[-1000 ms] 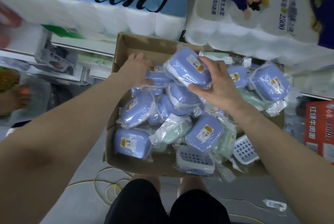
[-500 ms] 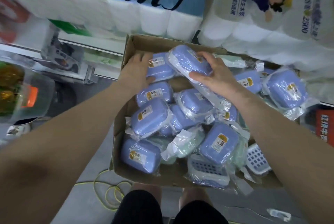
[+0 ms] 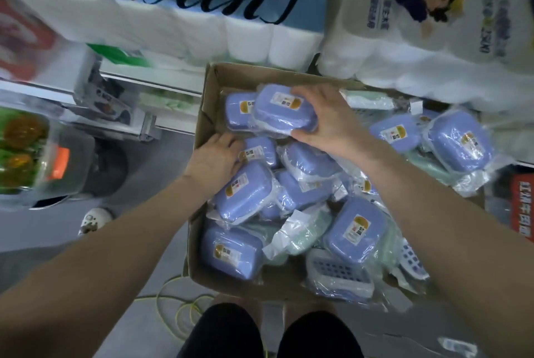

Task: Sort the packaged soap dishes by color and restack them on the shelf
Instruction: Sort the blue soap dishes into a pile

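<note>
One blue soap dish (image 3: 284, 111) in right hand (image 3: 326, 123)

Most soap dishes (image 3: 284, 110) were periwinkle blue with yellow labels, a few mint green (image 3: 307, 230); the box (image 3: 208, 103) was brown, the cable (image 3: 185, 311) yellow.

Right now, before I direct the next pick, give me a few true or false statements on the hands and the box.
1. The right hand grips a blue packaged soap dish at the far left of the cardboard box. True.
2. The left hand is lifting a green soap dish out of the box. False: it rests low against the blue dishes by the box's left wall and lifts nothing.
3. Every dish in the box is blue. False: pale green packaged dishes lie among them.
4. Toilet paper packs sit beyond the box. True.
5. A yellow cable lies on the floor near the box. True.
</note>
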Available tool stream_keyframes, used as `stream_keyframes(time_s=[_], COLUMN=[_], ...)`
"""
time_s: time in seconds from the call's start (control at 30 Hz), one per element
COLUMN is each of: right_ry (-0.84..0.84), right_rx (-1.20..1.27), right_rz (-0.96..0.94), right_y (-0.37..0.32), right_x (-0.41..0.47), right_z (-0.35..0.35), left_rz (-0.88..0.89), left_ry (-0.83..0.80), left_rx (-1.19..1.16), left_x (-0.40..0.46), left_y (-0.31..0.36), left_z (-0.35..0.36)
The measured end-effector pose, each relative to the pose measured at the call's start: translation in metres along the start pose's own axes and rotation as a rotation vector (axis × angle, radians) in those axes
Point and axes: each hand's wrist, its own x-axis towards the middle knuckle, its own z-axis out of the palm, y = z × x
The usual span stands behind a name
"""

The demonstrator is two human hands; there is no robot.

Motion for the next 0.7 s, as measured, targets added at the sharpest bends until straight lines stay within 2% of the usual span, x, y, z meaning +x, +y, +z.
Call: stream_keyframes(time_s=[0.1,0.2,0.3,0.43,0.5,0.6,0.63,0.7], right_ry=[0.029,-0.025,-0.058,0.021,-0.034,-0.08,-0.067,-0.039], right_rx=[-0.028,-0.135,-0.171,-0.075,-0.079,-0.207,-0.21,-0.199], right_rz=[-0.099,-0.187,-0.183,-0.147,-0.114,-0.172,-0.186,-0.199], right_y=[-0.012,-0.019,-0.014,0.011,0.031,0.056,0.061,0.062], right_x=[0.033,0.055,0.057,0.029,0.007,-0.021,-0.027,-0.033], right_z=[0.02,0.043,0.047,0.038,0.032,0.026,0.024,0.019], left_rz=[0.033,0.017,-0.028,-0.079,-0.034,0.071,0.052,-0.037], left_ry=[-0.071,-0.134,-0.159,-0.219,-0.16,0.067,0.118,0.108], left_rx=[0.006,0.04,0.129,0.194,0.194,0.243,0.249,0.244], left_x=[0.001,0.001,0.001,0.01,0.011,0.012,0.011,0.01], left_y=[-0.005,-0.005,0.0,0.006,0.011,0.016,0.016,0.018], left_z=[-0.003,-0.005,-0.004,-0.005,-0.002,0.005,0.007,0.007])
